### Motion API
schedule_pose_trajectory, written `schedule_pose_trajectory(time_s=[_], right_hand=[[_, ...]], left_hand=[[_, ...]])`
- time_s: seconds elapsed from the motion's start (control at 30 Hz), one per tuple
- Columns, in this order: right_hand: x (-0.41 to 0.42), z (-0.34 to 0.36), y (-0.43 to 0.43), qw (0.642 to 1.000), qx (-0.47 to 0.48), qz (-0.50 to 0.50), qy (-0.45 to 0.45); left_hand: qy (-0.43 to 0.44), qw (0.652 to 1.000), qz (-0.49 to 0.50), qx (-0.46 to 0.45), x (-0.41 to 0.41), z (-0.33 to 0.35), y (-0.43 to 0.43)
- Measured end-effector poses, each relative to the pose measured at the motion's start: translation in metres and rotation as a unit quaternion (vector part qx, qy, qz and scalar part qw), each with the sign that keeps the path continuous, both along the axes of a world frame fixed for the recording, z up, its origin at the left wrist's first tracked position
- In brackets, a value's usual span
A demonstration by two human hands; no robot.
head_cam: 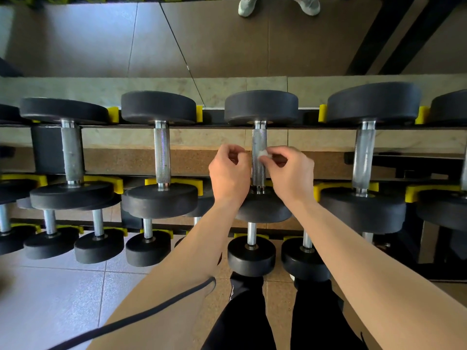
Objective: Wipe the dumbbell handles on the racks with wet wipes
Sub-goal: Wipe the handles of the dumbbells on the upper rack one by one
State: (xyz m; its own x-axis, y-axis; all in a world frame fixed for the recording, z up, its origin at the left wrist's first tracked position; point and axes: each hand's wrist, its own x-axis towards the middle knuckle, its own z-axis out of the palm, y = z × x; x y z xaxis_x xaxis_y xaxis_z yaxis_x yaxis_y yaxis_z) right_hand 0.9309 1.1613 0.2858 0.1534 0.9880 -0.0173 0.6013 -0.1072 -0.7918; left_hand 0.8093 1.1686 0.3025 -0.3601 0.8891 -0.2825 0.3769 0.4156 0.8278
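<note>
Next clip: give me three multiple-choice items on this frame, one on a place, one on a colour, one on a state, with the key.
1. Where is the wet wipe?
A. on the floor
B. against a top-row dumbbell handle
C. on a weight head

2. What colour are the cradles?
A. red
B. yellow
C. blue

3. How is the dumbbell that is being wiped?
A. lifted clear
B. lying on the floor
C. resting in the rack

Key:
1 B, the right hand pinches the wipe against the handle.
2 B, every cradle in view is yellow.
3 C, its far head sits on the back rail, between cradles.
</note>
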Motion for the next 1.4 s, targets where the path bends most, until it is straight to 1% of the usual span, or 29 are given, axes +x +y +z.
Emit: schedule_pose_trajectory(time_s=[0.07,0.2,0.27,0.33,0.4,0.57,0.63,0.7,0.77,0.87,0.93,1.07,1.1,1.13,1.23,1.27,1.33,1.4], right_hand=[[0.0,0.0,0.006,1.0,0.008,-0.021,0.003],[-0.007,0.006,0.028,0.996,0.024,-0.071,0.044],[-0.01,0.006,0.032,0.996,0.03,-0.077,0.037],[-0.009,0.005,0.026,0.998,0.022,-0.061,0.012],[-0.003,0.003,0.014,1.0,0.006,-0.026,-0.009],[0.018,0.0,-0.008,0.989,-0.132,0.061,-0.007],[0.02,0.001,0.0,0.991,-0.117,0.06,-0.004],[0.016,0.003,0.019,0.998,-0.066,0.009,0.018],[0.005,0.007,0.035,0.998,-0.034,-0.034,0.03],[-0.003,0.004,0.036,0.999,-0.021,-0.03,0.012],[0.002,0.001,0.023,0.999,-0.035,0.0,0.012],[0.021,-0.004,0.0,0.987,-0.141,0.082,-0.011],[0.023,-0.004,0.001,0.984,-0.156,0.091,-0.009],[0.023,-0.003,0.005,0.984,-0.155,0.082,0.003],[0.016,0.0,0.024,0.991,-0.114,-0.004,0.066],[0.013,0.001,0.028,0.991,-0.11,-0.018,0.075],[0.012,0.001,0.025,0.989,-0.128,0.002,0.068],[0.02,0.0,0.012,0.983,-0.168,0.07,0.037]], left_hand=[[0.003,1.0,-0.002,-0.004,0.0,-0.001,0.0],[0.002,1.0,-0.002,-0.005,0.0,-0.001,0.001],[0.003,1.0,-0.001,-0.007,0.0,0.0,0.001],[0.005,1.0,-0.002,-0.007,0.0,0.0,0.0],[0.007,1.0,-0.005,-0.006,0.0,0.0,0.0],[0.007,1.0,-0.007,-0.013,0.001,0.003,0.001],[0.005,1.0,-0.007,-0.014,0.0,0.003,0.001],[0.003,1.0,-0.009,-0.012,0.0,0.002,0.001],[0.005,1.0,-0.011,-0.008,0.001,0.001,0.001],[0.012,1.0,-0.023,-0.001,0.001,0.0,0.0],[0.015,0.999,-0.033,0.012,0.001,0.0,-0.001],[0.023,0.999,-0.04,0.028,0.0,0.006,-0.004],[0.025,0.998,-0.04,0.03,-0.001,0.007,-0.004],[0.027,0.998,-0.041,0.031,-0.003,0.009,-0.005],[0.04,0.997,-0.058,0.028,-0.013,0.016,-0.006],[0.046,0.997,-0.063,0.024,-0.016,0.018,-0.007],[0.055,0.996,-0.071,0.014,-0.022,0.02,-0.009],[0.059,0.995,-0.076,0.01,-0.023,0.021,-0.012]])
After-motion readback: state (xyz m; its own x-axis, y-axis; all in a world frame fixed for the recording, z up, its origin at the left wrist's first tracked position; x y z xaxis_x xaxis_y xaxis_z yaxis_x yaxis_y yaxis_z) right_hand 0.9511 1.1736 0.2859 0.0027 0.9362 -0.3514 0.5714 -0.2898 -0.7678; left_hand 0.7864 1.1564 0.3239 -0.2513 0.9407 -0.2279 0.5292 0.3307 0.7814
